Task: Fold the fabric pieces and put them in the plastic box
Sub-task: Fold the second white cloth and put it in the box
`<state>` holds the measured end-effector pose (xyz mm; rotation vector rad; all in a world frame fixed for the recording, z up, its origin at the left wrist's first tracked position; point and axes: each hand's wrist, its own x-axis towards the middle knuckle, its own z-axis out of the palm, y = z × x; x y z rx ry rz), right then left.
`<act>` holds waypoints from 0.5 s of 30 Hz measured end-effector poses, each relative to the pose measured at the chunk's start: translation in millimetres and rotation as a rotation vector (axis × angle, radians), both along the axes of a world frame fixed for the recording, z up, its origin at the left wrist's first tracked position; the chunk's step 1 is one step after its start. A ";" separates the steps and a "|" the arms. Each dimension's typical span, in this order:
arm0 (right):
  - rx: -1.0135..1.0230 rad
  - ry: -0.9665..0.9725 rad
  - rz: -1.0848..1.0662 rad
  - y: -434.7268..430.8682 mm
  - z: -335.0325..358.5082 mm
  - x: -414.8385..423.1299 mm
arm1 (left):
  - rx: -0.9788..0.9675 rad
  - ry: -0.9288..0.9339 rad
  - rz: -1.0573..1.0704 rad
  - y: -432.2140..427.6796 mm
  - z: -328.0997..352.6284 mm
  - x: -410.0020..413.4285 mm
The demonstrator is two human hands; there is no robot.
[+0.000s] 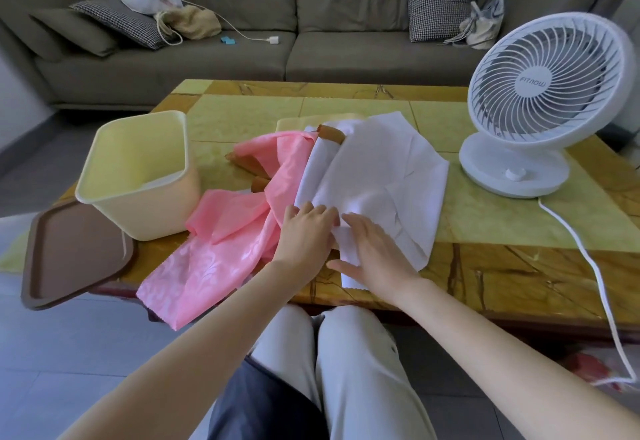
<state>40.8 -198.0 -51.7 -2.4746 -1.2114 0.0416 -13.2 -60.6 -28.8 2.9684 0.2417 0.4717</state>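
At the lower centre of the frame the person's knees [346, 353] in pale trousers sit just short of the table [519, 266] edge. Above them both forearms reach to the white fabric [374, 169], which lies spread at the middle of the frame. The right hand [374, 249] lies flat on its near part, fingers straight and close together, thumb out to the left at the fabric's near edge. The left hand [306, 228] rests just left of it on the fabric's left edge, its fingers bent down at the knuckles; the tips are hidden, so I cannot tell whether they pinch the cloth. Left of the hands the pink fabric [239, 228] lies rumpled, one end hanging over the table's near edge, its right side tucked under the left wrist. Brown fabric [330, 133] shows beneath both pieces. Further left stands the cream plastic box [138, 211], open, with a brown lid [69, 252] beside it overhanging the table corner. At the right a white fan [550, 93] stands on the table. A grey sofa [346, 58] fills the top of the frame.
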 end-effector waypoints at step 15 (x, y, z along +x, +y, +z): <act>0.326 -0.185 -0.345 -31.8 139.0 40.7 | -0.388 0.009 0.174 -2.4 21.0 29.7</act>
